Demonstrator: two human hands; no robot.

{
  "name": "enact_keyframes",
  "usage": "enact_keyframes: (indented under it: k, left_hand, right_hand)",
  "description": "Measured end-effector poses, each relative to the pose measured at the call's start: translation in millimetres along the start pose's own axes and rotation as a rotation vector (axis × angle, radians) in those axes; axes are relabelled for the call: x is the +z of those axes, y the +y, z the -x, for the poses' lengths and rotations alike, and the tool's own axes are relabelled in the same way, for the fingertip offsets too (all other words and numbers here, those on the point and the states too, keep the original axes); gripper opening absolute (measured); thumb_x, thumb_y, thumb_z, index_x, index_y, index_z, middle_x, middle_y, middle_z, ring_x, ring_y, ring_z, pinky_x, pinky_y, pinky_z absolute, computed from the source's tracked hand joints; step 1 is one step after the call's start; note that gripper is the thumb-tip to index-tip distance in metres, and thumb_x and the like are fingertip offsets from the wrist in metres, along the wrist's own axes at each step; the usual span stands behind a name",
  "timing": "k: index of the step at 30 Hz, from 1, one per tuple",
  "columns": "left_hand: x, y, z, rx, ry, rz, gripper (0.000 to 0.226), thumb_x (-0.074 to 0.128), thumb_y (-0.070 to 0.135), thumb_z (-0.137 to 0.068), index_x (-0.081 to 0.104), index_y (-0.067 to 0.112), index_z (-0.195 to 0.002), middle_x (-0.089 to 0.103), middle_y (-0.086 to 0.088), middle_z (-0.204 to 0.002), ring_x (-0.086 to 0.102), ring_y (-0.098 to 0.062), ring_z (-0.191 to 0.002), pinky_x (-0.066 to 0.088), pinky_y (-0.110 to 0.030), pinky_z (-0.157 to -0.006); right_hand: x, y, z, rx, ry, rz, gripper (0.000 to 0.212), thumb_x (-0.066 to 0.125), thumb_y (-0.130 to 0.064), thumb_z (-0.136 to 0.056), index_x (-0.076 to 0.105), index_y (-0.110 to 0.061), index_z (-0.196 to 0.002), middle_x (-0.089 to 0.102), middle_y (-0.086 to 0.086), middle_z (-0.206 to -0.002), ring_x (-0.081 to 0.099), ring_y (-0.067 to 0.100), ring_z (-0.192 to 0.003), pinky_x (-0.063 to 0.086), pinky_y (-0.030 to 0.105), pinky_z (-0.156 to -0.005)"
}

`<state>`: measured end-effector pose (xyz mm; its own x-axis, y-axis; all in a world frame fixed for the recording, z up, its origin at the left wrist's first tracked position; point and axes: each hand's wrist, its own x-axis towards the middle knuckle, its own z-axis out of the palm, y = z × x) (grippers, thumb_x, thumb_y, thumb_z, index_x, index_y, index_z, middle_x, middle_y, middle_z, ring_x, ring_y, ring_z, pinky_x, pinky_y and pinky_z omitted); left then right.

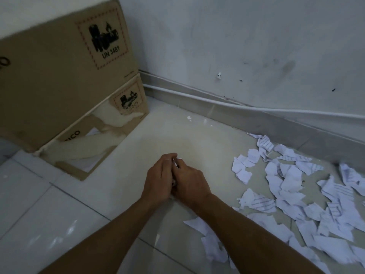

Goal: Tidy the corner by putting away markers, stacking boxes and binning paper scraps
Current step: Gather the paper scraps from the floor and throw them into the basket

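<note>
Both hands, left hand [158,176] and right hand [188,183], pressed together, fingers [169,156] pinching small white objects, probably markers. Torn paper scraps [292,186] lie right of the hands on the floor [59,204]. Next likely: stow this bundle.

The light here is dim and cool, and everything has a bluish-grey tone. On the glossy floor tiles [39,224] near my left side I see small white glare spots, so some light comes from above. The floor also gives a pale reflection of the cardboard box [65,62]. Shadows are soft, without clear edges. The wide lens bends the baseboard [256,117] into a curve. The picture is a little soft and grainy, mostly at the borders.
</note>
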<state>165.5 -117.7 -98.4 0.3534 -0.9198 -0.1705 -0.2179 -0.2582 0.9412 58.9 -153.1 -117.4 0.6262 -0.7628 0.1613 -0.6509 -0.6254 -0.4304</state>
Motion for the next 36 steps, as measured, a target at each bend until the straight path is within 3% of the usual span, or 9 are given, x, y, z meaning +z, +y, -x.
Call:
enact_keyframes:
  k: [3, 7, 12, 18, 23, 28, 32, 36]
  left_hand:
    - [-8.3, 7.6, 4.4, 0.013, 0.024, -0.047, 0.033, 0.034, 0.026, -0.104, 0.066, 0.027, -0.115, 0.068, 0.006, -0.114, 0.063, -0.01, -0.107, 0.052, -0.03, -0.092]
    - [-26.5, 27.7, 12.8, 0.021, 0.051, -0.012, 0.033, 0.034, 0.033, -0.104, 0.067, 0.03, -0.111, 0.069, 0.007, -0.111, 0.064, -0.007, -0.102, 0.052, -0.025, -0.087]
    - [-61.3, 60.8, 29.2, 0.089, 0.126, 0.048, 0.04, 0.031, 0.038, -0.105, 0.068, 0.024, -0.111, 0.069, 0.005, -0.11, 0.064, -0.007, -0.102, 0.051, -0.026, -0.089]
    - [-122.9, 93.1, 59.3, 0.152, 0.246, 0.091, 0.049, 0.029, 0.059, -0.093, 0.072, 0.034, -0.097, 0.073, 0.006, -0.103, 0.067, -0.01, -0.101, 0.05, -0.031, -0.092]
    - [-180.9, 111.4, 97.5, 0.223, 0.34, 0.038, 0.045, 0.029, 0.039, -0.105, 0.07, 0.022, -0.111, 0.071, 0.0, -0.109, 0.065, -0.011, -0.104, 0.048, -0.018, -0.088]
    - [-227.8, 114.3, 134.3, 0.241, 0.483, 0.022, 0.047, 0.028, 0.042, -0.105, 0.07, 0.021, -0.111, 0.071, -0.003, -0.111, 0.064, -0.015, -0.106, 0.049, -0.034, -0.096]
    - [-263.9, 121.3, 164.2, 0.227, 0.566, -0.017, 0.048, 0.027, 0.045, -0.104, 0.069, 0.021, -0.107, 0.069, -0.001, -0.112, 0.062, -0.017, -0.109, 0.045, -0.031, -0.099]
    - [-308.7, 128.3, 198.0, 0.245, 0.643, -0.072, 0.077, 0.022, 0.069, -0.088, 0.062, 0.018, -0.128, 0.066, -0.004, -0.127, 0.059, -0.017, -0.12, 0.042, -0.04, -0.107]
  right_hand:
    - [-13.7, -10.9, -2.7, -0.02, -0.032, -0.007, 0.055, 0.075, -0.02, -0.078, 0.059, -0.005, -0.129, 0.066, 0.017, -0.113, 0.068, 0.036, -0.076, 0.053, 0.037, -0.065]
    - [-34.9, -27.2, -9.7, -0.083, -0.005, 0.005, 0.049, 0.071, -0.024, -0.071, 0.067, -0.008, -0.117, 0.068, 0.015, -0.098, 0.066, 0.035, -0.062, 0.052, 0.035, -0.053]
    - [-64.8, -67.5, -20.3, -0.167, 0.125, 0.012, 0.059, 0.04, -0.047, -0.075, 0.068, -0.013, -0.115, 0.068, 0.01, -0.095, 0.066, 0.032, -0.064, 0.047, 0.03, -0.053]
    - [-93.5, -134.7, -33.0, -0.342, 0.222, -0.017, 0.049, 0.048, -0.047, -0.079, 0.068, -0.016, -0.111, 0.07, 0.008, -0.097, 0.068, 0.033, -0.067, 0.052, 0.033, -0.053]
    - [-105.7, -198.8, -37.6, -0.484, 0.252, -0.094, 0.049, 0.051, -0.043, -0.078, 0.069, -0.013, -0.113, 0.071, 0.008, -0.1, 0.068, 0.031, -0.074, 0.052, 0.033, -0.055]
    - [-103.4, -258.3, -40.4, -0.574, 0.209, -0.169, 0.052, 0.049, -0.044, -0.078, 0.067, -0.013, -0.117, 0.071, 0.007, -0.104, 0.068, 0.032, -0.08, 0.055, 0.04, -0.061]
    - [-106.7, -303.0, -36.6, -0.653, 0.237, -0.217, 0.051, 0.053, -0.043, -0.077, 0.068, -0.015, -0.117, 0.072, 0.003, -0.107, 0.069, 0.027, -0.08, 0.055, 0.033, -0.062]
    - [-107.6, -356.1, -40.9, -0.702, 0.222, -0.207, 0.054, 0.058, -0.046, -0.079, 0.064, -0.019, -0.125, 0.072, 0.005, -0.108, 0.07, 0.027, -0.086, 0.058, 0.039, -0.069]
